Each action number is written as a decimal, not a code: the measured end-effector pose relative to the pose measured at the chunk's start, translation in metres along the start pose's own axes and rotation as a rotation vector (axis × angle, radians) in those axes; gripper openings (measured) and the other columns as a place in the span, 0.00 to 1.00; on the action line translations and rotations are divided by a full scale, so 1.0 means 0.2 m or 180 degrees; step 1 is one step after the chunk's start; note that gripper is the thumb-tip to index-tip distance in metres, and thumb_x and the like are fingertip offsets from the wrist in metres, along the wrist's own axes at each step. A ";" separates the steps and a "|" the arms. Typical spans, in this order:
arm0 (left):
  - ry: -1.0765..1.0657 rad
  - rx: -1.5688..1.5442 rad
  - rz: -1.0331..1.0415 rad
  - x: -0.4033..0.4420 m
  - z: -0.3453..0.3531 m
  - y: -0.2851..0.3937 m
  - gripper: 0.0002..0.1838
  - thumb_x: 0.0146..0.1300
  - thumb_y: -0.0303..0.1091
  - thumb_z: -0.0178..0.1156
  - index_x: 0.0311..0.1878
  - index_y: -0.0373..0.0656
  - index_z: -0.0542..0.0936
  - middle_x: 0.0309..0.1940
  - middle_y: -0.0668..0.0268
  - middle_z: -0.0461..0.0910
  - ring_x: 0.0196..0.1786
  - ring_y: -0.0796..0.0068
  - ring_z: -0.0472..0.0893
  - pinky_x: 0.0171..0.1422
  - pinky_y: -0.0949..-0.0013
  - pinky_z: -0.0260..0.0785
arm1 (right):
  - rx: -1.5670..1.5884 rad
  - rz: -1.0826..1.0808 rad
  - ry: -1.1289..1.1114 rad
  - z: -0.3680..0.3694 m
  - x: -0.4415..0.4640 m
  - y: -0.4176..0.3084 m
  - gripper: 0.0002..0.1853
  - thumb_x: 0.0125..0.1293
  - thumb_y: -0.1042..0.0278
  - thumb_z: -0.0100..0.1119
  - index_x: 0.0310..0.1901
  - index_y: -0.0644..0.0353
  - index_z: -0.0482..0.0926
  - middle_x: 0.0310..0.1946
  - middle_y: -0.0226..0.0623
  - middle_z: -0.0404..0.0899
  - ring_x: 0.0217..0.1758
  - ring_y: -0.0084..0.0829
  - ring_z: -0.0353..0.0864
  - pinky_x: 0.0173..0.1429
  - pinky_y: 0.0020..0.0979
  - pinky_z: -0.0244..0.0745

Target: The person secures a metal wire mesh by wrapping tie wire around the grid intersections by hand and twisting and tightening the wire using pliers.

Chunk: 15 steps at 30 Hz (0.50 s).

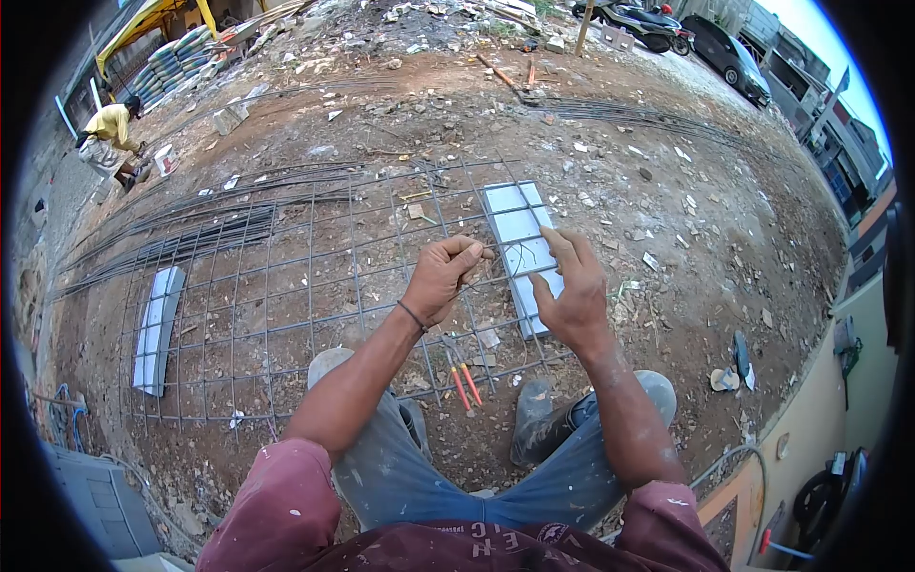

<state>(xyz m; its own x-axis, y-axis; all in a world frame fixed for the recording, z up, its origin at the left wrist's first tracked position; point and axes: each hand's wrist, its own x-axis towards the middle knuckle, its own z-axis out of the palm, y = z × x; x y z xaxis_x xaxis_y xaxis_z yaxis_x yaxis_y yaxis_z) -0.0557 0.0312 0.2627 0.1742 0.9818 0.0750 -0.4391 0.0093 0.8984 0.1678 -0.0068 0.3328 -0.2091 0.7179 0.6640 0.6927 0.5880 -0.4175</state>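
Note:
In the head view, my left hand (440, 278) is closed in a pinch over a grid of steel rebar (357, 274). Thin tie wires (520, 255) stick out from its fingertips toward the right. Thumb and fingers apart, my right hand (574, 291) hovers by the wire ends above a long white block (516, 225). That block lies under the right end of the grid. A second white block (155, 332) sits under its left end. Pincers with red-orange handles (460, 386) rest on the ground between my feet, near the grid's lower edge.
Loose rebar rods (214, 234) lie behind the grid, and more rods (658, 119) are farther back. A person in a yellow top (111, 129) bends down at the far left near a white bucket (166, 160). Stones and debris cover the dirt. Sandals (732, 367) lie at right.

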 end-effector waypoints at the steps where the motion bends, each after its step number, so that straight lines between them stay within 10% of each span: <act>1: -0.0133 0.0145 0.0007 -0.01 0.00 0.00 0.12 0.78 0.37 0.64 0.47 0.35 0.87 0.25 0.76 0.78 0.26 0.88 0.65 0.31 0.78 0.57 | -0.0128 -0.0240 0.0191 -0.01 0.02 -0.05 0.21 0.61 0.75 0.71 0.57 0.64 0.84 0.47 0.47 0.83 0.53 0.47 0.84 0.58 0.41 0.80; 6: -0.0345 0.0451 0.0090 0.00 0.01 -0.04 0.13 0.78 0.37 0.64 0.48 0.35 0.87 0.28 0.74 0.82 0.26 0.88 0.65 0.31 0.78 0.59 | -0.0099 -0.0334 -0.0060 0.07 -0.03 0.04 0.13 0.67 0.77 0.67 0.52 0.63 0.87 0.38 0.40 0.86 0.44 0.38 0.86 0.50 0.37 0.81; 9: -0.0289 0.0608 0.0294 -0.01 0.03 -0.03 0.11 0.78 0.35 0.64 0.49 0.35 0.87 0.32 0.72 0.85 0.27 0.87 0.66 0.32 0.78 0.59 | 0.3006 0.2525 -0.0297 0.05 -0.01 0.04 0.09 0.71 0.78 0.62 0.49 0.72 0.85 0.39 0.40 0.87 0.35 0.29 0.85 0.43 0.32 0.82; 12: -0.0429 0.0424 0.0392 -0.02 0.02 -0.04 0.11 0.78 0.34 0.64 0.50 0.36 0.87 0.36 0.69 0.88 0.29 0.87 0.67 0.33 0.78 0.61 | 0.5615 0.3731 -0.0805 0.05 -0.02 0.19 0.13 0.71 0.79 0.59 0.53 0.77 0.82 0.39 0.45 0.88 0.37 0.32 0.86 0.44 0.31 0.84; 15: -0.0670 -0.0077 0.0288 0.00 -0.01 -0.05 0.10 0.78 0.34 0.65 0.49 0.37 0.87 0.38 0.67 0.88 0.30 0.86 0.69 0.35 0.77 0.63 | 0.5657 0.3422 -0.0980 0.04 -0.04 0.18 0.16 0.73 0.79 0.56 0.58 0.78 0.81 0.40 0.48 0.88 0.40 0.33 0.88 0.45 0.32 0.85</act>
<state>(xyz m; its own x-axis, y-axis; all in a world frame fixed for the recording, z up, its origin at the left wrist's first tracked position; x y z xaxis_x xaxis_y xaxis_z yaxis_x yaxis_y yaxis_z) -0.0526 0.0310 0.2531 0.3123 0.9177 0.2457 -0.4820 -0.0698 0.8734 0.1889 0.0120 0.3076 -0.4804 0.8518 -0.2088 -0.6222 -0.4988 -0.6034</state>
